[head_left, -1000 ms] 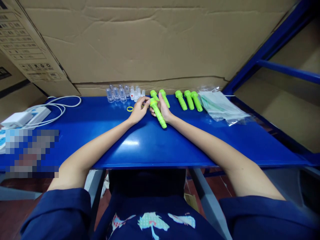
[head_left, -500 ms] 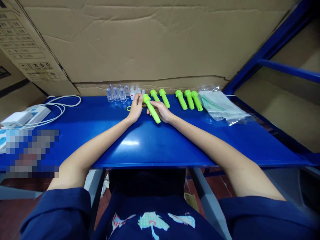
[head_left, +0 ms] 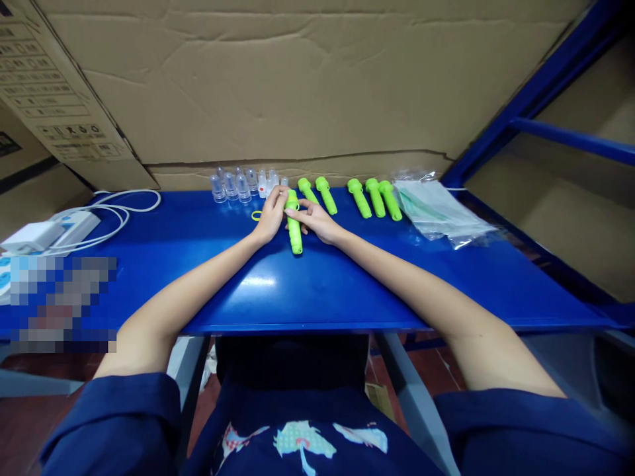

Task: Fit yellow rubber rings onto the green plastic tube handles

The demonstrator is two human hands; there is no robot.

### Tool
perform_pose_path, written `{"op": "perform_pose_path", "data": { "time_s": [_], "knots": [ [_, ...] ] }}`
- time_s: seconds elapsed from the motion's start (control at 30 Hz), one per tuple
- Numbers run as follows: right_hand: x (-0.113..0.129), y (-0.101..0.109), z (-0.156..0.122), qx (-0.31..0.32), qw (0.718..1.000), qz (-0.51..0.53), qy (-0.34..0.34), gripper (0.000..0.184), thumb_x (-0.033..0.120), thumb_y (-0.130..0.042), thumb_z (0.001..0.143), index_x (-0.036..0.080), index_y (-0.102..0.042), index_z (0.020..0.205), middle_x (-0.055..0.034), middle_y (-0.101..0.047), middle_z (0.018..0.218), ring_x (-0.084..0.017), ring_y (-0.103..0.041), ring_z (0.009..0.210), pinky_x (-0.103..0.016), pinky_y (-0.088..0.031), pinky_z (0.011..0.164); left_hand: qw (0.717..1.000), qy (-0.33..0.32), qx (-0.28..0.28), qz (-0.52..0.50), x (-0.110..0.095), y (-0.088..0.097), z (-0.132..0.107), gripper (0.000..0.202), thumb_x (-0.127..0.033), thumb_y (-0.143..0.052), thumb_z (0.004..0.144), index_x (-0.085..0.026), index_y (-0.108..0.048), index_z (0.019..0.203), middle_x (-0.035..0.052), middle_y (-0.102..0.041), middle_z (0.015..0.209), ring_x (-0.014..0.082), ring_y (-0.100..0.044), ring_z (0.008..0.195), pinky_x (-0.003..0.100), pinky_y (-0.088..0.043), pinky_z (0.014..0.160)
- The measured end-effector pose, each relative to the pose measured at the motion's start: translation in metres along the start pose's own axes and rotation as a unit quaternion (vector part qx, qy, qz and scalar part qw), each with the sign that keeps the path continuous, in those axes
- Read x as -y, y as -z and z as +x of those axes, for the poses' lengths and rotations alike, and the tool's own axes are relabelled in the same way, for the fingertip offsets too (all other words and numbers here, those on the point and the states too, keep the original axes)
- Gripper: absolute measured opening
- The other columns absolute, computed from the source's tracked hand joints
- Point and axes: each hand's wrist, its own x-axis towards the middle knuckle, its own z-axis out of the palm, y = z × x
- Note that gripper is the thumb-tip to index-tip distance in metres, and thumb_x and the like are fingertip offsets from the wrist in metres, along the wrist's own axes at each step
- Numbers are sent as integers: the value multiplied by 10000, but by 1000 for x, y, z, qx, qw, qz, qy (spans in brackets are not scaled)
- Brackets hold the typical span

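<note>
A lime-green flashlight-shaped handle (head_left: pixel 294 235) is held between my hands above the blue table, its wider head pointing away from me and its narrow end toward me. Around the left side of the head, my left hand (head_left: pixel 271 213) is closed. My right hand (head_left: pixel 316 221) grips the upper part from the right with thumb and fingers. A yellow-green ring (head_left: pixel 256 215) lies on the table just left of my left hand. Behind my hands stand clear plastic domed caps (head_left: pixel 230 186) and smaller whitish pieces (head_left: pixel 272 177), partly hidden by my left fingers.
Several similar green handles (head_left: pixel 376 197) lie along the back, right of my hands. Beyond them is a clear plastic bag (head_left: pixel 436 208). At the left are a white power strip (head_left: pixel 79 229) and a looped cable (head_left: pixel 133 193). A cardboard wall (head_left: pixel 307 86) closes the back.
The green handle has swung from a slant to nearly straight, its narrow end moving left and toward me. My right thumb now lies across its upper part.
</note>
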Motion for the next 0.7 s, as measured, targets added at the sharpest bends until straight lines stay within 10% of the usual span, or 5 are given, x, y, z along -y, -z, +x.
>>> {"op": "perform_pose_path", "data": {
  "time_s": [0.17,0.7],
  "knots": [
    [1,0,-1,10,1000,-6,5,717,639,-900,654,191,-504,1050,43,-683,612,-61,-467,408,-182,-313,388,1000,27,-2,6,-6,-1,-1,111,-304,-570,1006,-215,-586,942,6,-579,812,158,-587,782,293,-522,779],
    [5,-12,-4,-89,994,-50,41,705,509,-912,640,222,-489,1127,78,-628,633,-107,-559,517,-217,-402,472,999,-46,12,9,-1,4,0,280,-465,-557,1012,-217,-578,883,25,-589,850,183,-582,841,347,-518,853]
  ]
}}
